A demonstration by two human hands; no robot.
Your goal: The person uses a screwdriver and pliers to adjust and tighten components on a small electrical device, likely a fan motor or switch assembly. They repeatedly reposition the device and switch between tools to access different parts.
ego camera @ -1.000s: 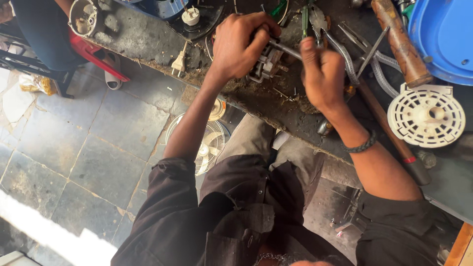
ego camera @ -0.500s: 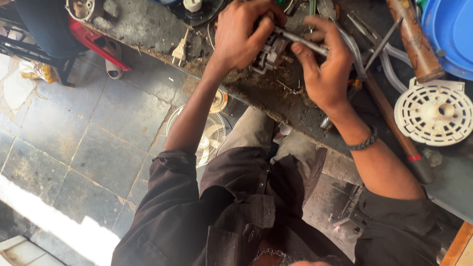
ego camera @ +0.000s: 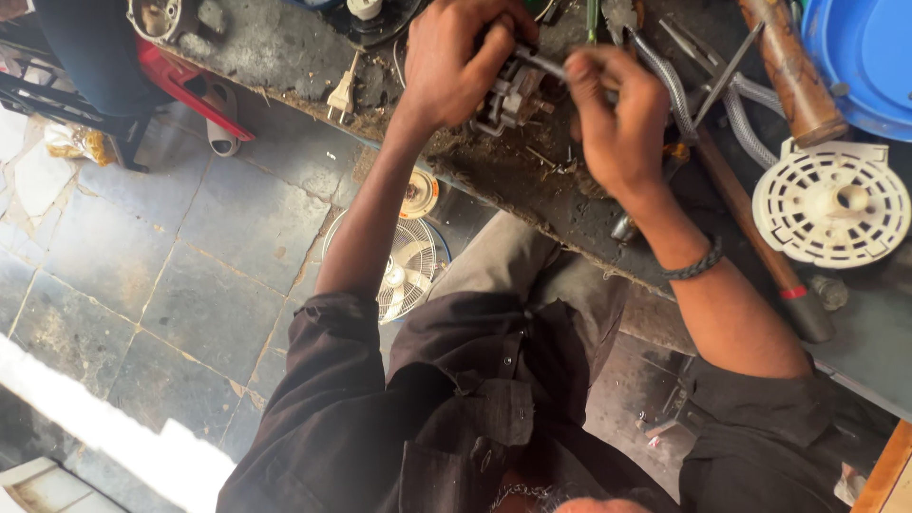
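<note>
Crowding motor (ego camera: pixel 513 93) — hammer (ego camera: pixel 750 214), white grille (ego camera: pixel 831 204)

The small electric motor (ego camera: pixel 513 93) is a grimy grey metal block with stacked plates and a bracket frame, held off the bench in the left hand (ego camera: pixel 456 59), whose fingers wrap over its top and far side. It sits tilted, between the two hands. A thin grey metal rod (ego camera: pixel 543 65) sticks out of its upper end toward the right hand (ego camera: pixel 617 128), whose fingertips pinch the rod's outer end.
</note>
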